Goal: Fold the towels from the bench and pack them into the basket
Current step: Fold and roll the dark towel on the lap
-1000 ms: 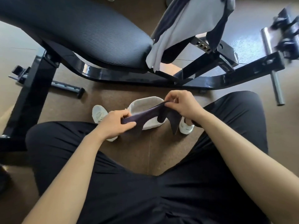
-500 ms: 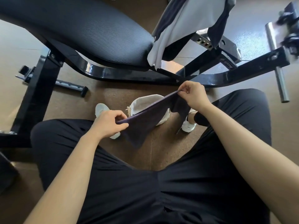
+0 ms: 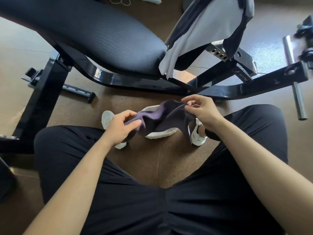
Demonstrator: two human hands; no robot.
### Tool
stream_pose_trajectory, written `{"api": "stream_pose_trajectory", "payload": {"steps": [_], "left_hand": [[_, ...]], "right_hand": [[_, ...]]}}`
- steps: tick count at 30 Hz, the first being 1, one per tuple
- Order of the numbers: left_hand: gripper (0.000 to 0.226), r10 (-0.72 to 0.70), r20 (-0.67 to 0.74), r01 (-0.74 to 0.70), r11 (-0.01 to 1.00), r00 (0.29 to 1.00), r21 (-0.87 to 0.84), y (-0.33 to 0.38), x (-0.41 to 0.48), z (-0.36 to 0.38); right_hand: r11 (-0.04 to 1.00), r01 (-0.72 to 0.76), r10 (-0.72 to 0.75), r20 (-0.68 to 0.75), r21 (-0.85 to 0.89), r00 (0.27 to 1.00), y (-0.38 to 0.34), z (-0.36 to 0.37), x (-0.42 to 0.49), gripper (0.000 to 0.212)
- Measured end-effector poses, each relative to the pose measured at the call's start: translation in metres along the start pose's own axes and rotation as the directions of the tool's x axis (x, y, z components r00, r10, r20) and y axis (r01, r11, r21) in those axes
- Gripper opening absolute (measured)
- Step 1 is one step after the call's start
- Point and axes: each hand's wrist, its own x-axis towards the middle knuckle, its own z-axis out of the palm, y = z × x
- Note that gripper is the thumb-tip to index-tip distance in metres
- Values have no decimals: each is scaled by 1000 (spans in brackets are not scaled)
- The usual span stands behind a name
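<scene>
The left hand (image 3: pixel 121 128) grips one end of the dark towel (image 3: pixel 162 118) and the right hand (image 3: pixel 202 111) pinches the other, just above the basket (image 3: pixel 160 135), probably to fold it smaller before packing.

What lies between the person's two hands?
In the head view, the dark purple towel spans from the left hand to the right hand, each holding an end; the white basket sits below it.

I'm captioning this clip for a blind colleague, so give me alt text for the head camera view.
The person's left hand and right hand hold a crumpled dark purple towel over a white basket on the floor between white shoes. Beyond them, a black padded bench has a pale towel draped over it.
</scene>
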Motion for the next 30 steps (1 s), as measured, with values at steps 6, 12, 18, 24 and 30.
{"api": "stream_pose_trajectory", "payload": {"steps": [6, 12, 18, 24, 30], "left_hand": [[26, -23, -21, 18, 972, 1000, -235, 10, -1, 27], [36, 50, 97, -30, 979, 994, -202, 10, -4, 35], [32, 104, 98, -92, 989, 990, -119, 12, -5, 35], [19, 50, -121, -71, 982, 991, -177, 4, -3, 33], [29, 152, -294, -193, 974, 944, -117, 17, -7, 41]], "right_hand": [[985, -22, -4, 150, 170, 989, -18, 27, -14, 29], [985, 171, -160, 310, -8, 937, -21, 51, -21, 41], [964, 160, -82, 337, -211, 938, -25, 54, -19, 10], [998, -8, 21, 231, -55, 973, -20, 48, -16, 9], [947, -120, 79, 147, 299, 986, -22, 51, -20, 13]]}}
